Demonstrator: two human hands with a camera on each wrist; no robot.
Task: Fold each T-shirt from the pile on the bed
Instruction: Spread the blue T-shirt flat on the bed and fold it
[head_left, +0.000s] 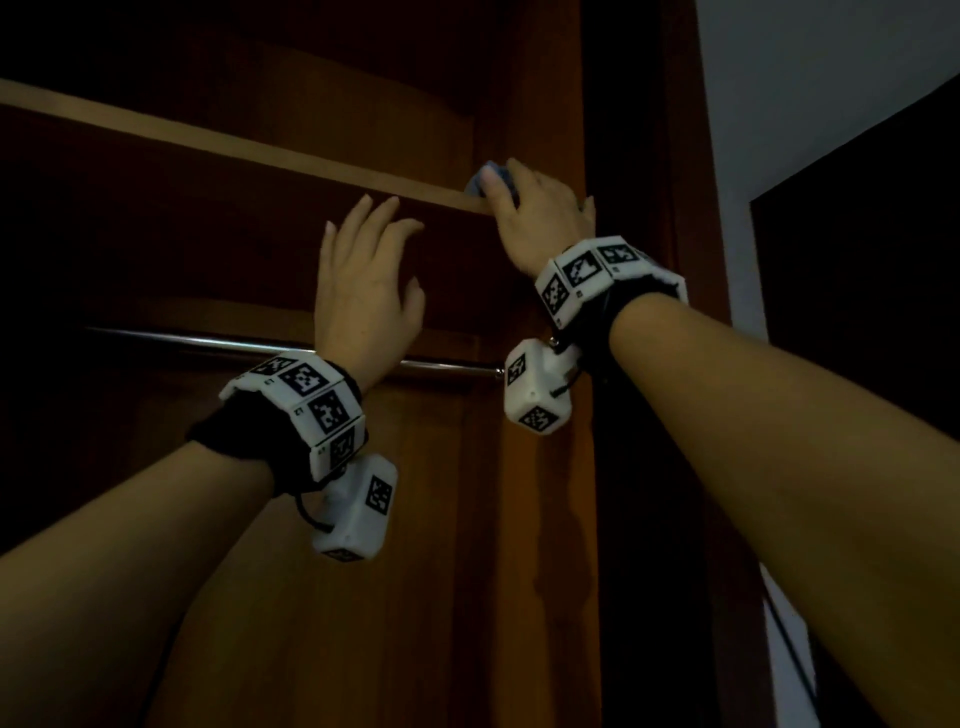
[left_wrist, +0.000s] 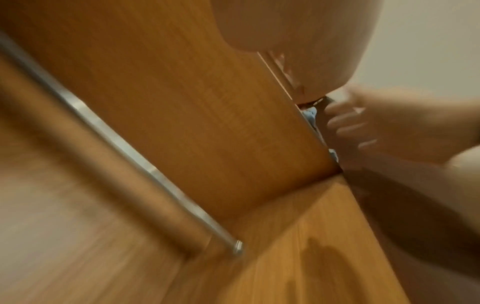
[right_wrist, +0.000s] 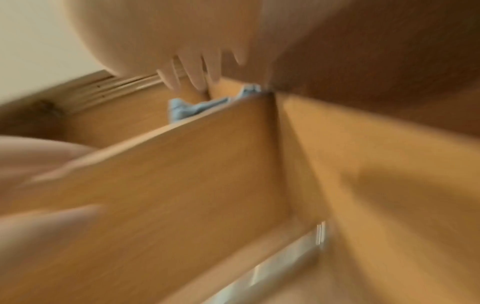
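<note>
**Shirt going onto top wardrobe shelf**

Wardrobe (head_left: 540, 467): open, wood, dark in the head view. No bed or pile in any view.

Shelf (head_left: 291, 150): high up, front edge runs down to the right and ends at the side panel. Reach is overhead, so both arms are raised.

Rail (head_left: 218, 344): metal, under the shelf, well below both hands; not in the way.

Right hand (head_left: 537, 213): at the shelf's right end, fingers extended over a blue shirt (head_left: 480, 182), looks like pressing it back over the edge, not pinching. Wrist views are blurred, so contact detail is unclear.

Left hand (head_left: 363, 280): fingers straight and spread, holds nothing, just below the shelf edge. Probably ready to steady.

Shirt: on the shelf in the right corner, a bit overhanging the edge. The corner limits rightward room; leftward the shelf looks free.
</note>
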